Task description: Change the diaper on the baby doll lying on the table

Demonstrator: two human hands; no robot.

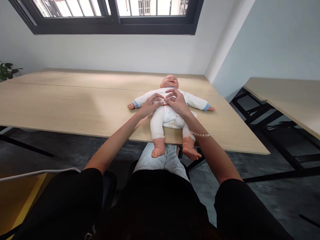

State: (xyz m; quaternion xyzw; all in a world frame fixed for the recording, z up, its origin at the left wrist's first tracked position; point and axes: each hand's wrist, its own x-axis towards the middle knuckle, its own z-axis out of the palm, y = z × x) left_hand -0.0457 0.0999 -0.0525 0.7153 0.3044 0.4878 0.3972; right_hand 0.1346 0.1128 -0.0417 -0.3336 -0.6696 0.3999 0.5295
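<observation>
A baby doll (169, 82) lies on its back on the wooden table, arms spread, its feet hanging past the front edge. It has on a white long-sleeved shirt (196, 101) with blue cuffs, and white bottoms (157, 125) with a pale printed diaper (172, 119) showing at the middle. Over its belly, my left hand (152, 104) pinches the shirt front with thumb and fingertips. My right hand (178, 102) pinches the cloth just beside it, the fingertips of both hands almost meeting. A strip of the doll's skin shows below them. The exact bit of cloth between the fingers is partly hidden.
The light wooden table (75, 103) runs far to the left, against the wall under a dark-framed window (115, 25). Another table (295, 100) with black legs stands at the right. A yellow surface (22, 200) with a white cable (37, 172) is at the lower left.
</observation>
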